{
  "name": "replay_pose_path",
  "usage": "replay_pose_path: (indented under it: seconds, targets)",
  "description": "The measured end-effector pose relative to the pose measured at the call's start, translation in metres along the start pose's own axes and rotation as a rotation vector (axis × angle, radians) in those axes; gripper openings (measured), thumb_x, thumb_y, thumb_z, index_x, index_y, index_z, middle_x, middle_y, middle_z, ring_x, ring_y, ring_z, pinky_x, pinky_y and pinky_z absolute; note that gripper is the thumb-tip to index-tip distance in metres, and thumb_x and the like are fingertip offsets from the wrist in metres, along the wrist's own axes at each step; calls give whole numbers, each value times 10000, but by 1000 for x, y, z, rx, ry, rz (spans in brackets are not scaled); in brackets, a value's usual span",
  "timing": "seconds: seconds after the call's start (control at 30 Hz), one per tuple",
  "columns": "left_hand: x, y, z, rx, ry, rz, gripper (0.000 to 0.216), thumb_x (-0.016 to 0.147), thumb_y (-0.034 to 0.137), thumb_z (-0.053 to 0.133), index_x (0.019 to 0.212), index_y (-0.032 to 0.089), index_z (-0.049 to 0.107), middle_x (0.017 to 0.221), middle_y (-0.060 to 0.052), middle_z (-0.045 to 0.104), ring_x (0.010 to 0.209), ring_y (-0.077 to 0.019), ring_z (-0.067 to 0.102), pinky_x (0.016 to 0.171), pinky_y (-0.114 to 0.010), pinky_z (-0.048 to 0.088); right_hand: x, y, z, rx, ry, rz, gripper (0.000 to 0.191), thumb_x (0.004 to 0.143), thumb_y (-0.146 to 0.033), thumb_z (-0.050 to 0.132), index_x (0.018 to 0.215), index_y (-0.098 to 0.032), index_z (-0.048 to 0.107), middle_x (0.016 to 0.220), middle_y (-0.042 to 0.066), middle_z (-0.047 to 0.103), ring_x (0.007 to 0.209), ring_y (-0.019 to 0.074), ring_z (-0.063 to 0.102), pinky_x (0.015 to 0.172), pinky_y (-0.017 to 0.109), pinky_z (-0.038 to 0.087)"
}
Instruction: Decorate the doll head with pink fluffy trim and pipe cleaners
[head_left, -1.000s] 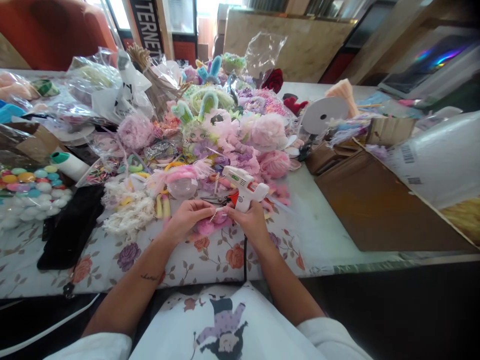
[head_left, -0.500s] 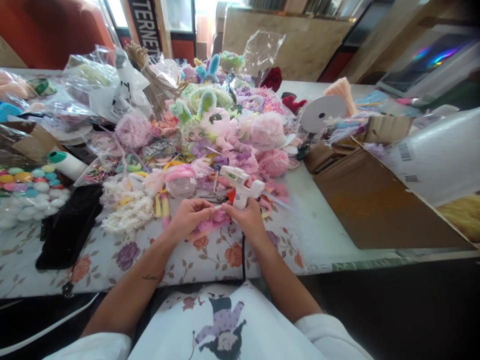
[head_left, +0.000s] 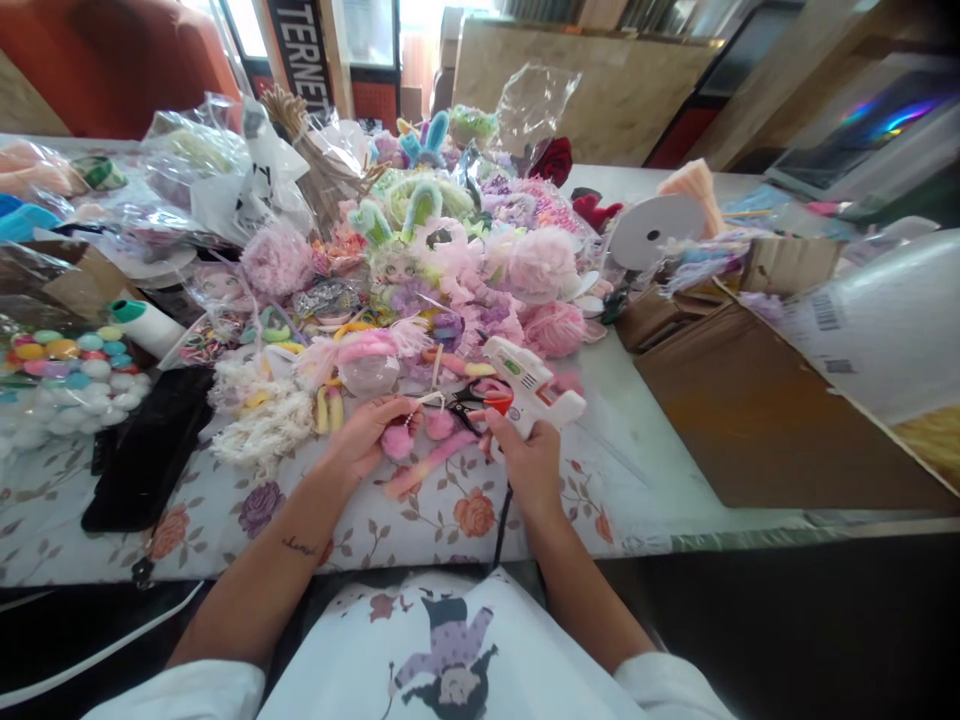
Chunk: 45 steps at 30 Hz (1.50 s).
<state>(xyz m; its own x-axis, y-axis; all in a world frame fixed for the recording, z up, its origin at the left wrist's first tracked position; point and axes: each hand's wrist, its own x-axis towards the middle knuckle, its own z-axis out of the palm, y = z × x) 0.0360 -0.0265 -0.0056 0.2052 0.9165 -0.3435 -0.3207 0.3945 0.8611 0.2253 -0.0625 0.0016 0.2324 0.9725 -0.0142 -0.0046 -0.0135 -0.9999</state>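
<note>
Between left and right fingertips (head_left: 406, 404): scissors (head_left: 466, 406)
Left hand (head_left: 362, 440): pale cord (head_left: 432, 399) pinched, pink pom-poms (head_left: 397, 443) beside
Right hand (head_left: 531, 458): wrapped round your glue gun (head_left: 525, 378)

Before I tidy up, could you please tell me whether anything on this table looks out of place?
I see no spill or damage. The craft pile is jumbled, though, and the scissors lie awkwardly close to the glue gun in the right hand.

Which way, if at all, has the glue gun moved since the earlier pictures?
Yes: the glue gun has moved right, closer to the box.
</note>
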Motion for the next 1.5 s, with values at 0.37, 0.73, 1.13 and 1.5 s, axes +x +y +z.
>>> replay_pose_path:
  seconds: [0.37, 0.73, 1.13, 1.5]
  targets:
    - [-4, 2, 7, 15, 110, 83, 220, 607, 301, 801, 630, 114, 688, 593, -27, 628, 568, -94, 505, 569, -214, 373, -57, 14, -12, 177, -244, 288, 297, 763, -436, 686, 923, -189, 648, 442, -65, 501, 431, 146, 520, 468, 290, 438]
    - [-5, 3, 7, -14, 79, 99, 206, 633, 300, 796, 654, 124, 692, 594, -19, 631, 580, -101, 495, 582, -223, 368, -49, 32, -9, 147, -287, 351, 419, 723, -596, 698, 767, -201, 564, 381, -53, 496, 372, 152, 508, 411, 271, 377]
    - [-4, 1, 6, 7, 96, 112, 183, 643, 286, 786, 645, 126, 697, 611, -29, 631, 584, -110, 491, 585, -240, 350, -49, 28, -5, 103, -236, 374, 375, 735, -557, 694, 759, -199, 586, 376, -51, 517, 329, 142, 472, 370, 272, 362]
    - [-6, 3, 8, -5, 94, 99, 180, 648, 286, 792, 662, 131, 703, 620, -26, 648, 595, -111, 515, 602, -235, 380, -49, 25, -3, 124, -231, 368, 373, 747, -550, 690, 744, -202, 557, 364, -59, 499, 326, 148, 496, 349, 248, 352]
